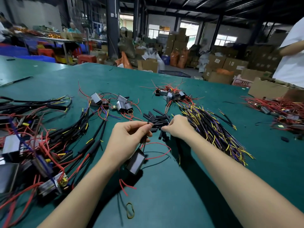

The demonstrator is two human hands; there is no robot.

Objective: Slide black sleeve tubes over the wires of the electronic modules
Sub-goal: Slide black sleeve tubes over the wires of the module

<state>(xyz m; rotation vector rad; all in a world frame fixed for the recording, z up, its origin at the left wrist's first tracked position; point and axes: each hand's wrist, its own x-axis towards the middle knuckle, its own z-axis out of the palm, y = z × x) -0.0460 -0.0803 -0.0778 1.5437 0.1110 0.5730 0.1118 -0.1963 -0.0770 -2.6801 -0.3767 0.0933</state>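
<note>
Left hand [130, 137] pinches a module's [135, 162] black wires [148, 121], the module dangling near the tabletop [181, 195]. Right hand [178, 127] pinches into the sleeve tubes [158, 120]. Keeping wire tips together should ease threading.

We find the pile of sleeve tubes [156, 120] at the middle of the table [197, 186], just behind both hands, with one module [135, 162] hanging below the left hand [130, 137], sleeved modules [41, 153] at left, a wire bundle [213, 130] at right, and a rubber band [130, 210] nearest us.
</note>
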